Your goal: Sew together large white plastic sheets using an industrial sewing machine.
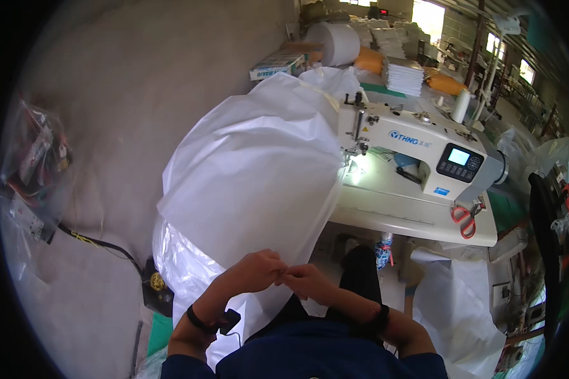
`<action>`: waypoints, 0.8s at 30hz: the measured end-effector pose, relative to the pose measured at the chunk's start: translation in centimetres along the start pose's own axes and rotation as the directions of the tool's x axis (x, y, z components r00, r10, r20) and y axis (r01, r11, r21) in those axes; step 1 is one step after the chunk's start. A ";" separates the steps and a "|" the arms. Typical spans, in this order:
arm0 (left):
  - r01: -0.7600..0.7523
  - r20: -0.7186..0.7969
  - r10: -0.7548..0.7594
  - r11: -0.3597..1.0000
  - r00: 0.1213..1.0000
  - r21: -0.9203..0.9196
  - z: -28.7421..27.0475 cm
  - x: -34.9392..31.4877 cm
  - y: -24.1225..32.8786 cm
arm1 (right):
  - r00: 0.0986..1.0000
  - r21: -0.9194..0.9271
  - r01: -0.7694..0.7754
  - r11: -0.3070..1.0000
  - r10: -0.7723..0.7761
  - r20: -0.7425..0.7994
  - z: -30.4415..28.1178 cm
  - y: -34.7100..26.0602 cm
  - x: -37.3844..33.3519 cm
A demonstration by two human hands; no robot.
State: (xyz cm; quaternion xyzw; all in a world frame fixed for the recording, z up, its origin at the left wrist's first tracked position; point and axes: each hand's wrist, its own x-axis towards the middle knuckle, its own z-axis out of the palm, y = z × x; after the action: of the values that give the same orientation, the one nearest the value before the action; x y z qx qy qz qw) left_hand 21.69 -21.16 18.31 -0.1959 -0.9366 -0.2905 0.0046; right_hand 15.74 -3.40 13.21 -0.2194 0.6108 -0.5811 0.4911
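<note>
A big white sheet (259,183) drapes over the left end of the sewing table and hangs toward my lap, with glossy clear plastic (183,259) along its lower left. Both hands meet in front of me, over the sheet's lower part. My left hand (258,271) is closed, fingers bent in. Its fingertips touch those of my right hand (308,282), which is closed in a pinch. What the fingers hold, if anything, is hidden. Beyond them stands a white sewing machine (411,136), its lamp lit at the needle, with the sheet's right edge close beside it.
Red-handled scissors (464,221) lie at the table's front right corner. A dark small tool (408,175) rests under the machine arm. Behind are a large white roll (335,44) and a stack of white sheets (403,77). More white material (455,309) hangs below right. A grey wall (139,76) bounds the left.
</note>
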 end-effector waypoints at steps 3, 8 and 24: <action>0.325 0.107 -0.308 0.864 0.945 -0.386 1.4 0.1 -2.1 | 0.994 -0.133 0.072 0.989 -0.081 -0.069 0.7 1.7 0.6; 0.398 0.163 -0.367 0.881 0.916 -0.255 5.9 0.0 -3.4 | 0.979 -0.211 0.063 0.975 -0.101 -0.175 1.5 5.2 0.8; 0.162 -0.112 -0.140 0.962 0.984 0.220 9.1 -1.5 -1.4 | 0.997 -0.352 0.018 0.936 -0.043 -0.062 1.4 10.3 2.3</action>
State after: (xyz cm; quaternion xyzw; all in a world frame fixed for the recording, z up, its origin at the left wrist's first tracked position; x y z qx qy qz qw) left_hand 23.48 -17.80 9.76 -0.1080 -0.9746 -0.1898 0.0498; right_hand 19.11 -3.72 3.07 -0.2927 0.7177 -0.4777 0.4136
